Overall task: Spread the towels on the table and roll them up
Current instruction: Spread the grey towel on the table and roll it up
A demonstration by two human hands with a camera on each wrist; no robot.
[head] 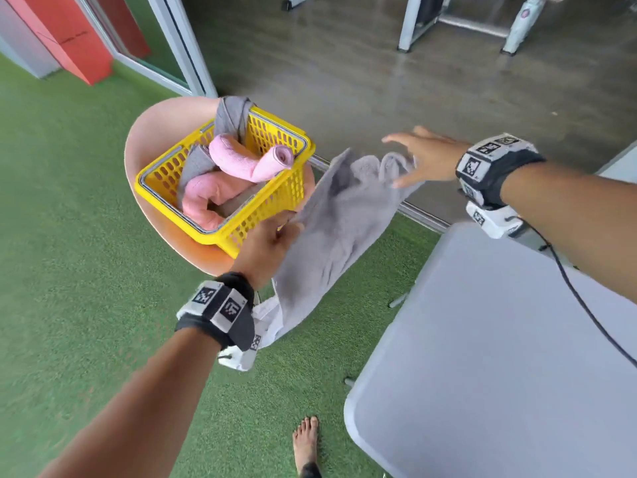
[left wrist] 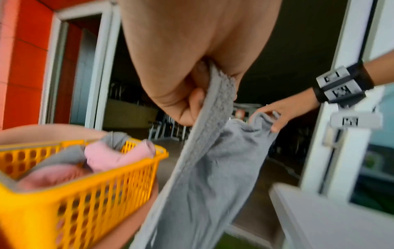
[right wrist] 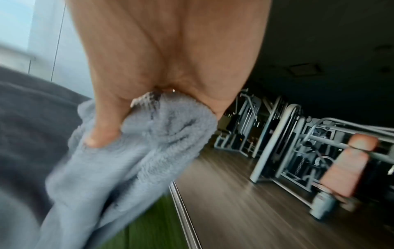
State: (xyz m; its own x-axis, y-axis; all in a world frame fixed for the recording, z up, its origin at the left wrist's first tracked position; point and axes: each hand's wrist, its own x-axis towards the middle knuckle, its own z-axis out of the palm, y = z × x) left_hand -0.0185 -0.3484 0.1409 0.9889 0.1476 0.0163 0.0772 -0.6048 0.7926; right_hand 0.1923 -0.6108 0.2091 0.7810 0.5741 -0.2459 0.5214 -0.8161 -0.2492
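Note:
A grey towel hangs in the air between my two hands, off the table's left edge. My left hand pinches its near edge between thumb and fingers, right beside the yellow basket. My right hand grips the far corner, thumb pressed into the cloth, the other fingers stretched out. The towel's lower end droops toward the grass. In the basket lie pink rolled towels and another grey towel draped over the far rim.
The basket stands on a pink round chair on green artificial turf. A light grey table fills the lower right. A door track and dark floor lie beyond. A bare foot stands near the table's corner.

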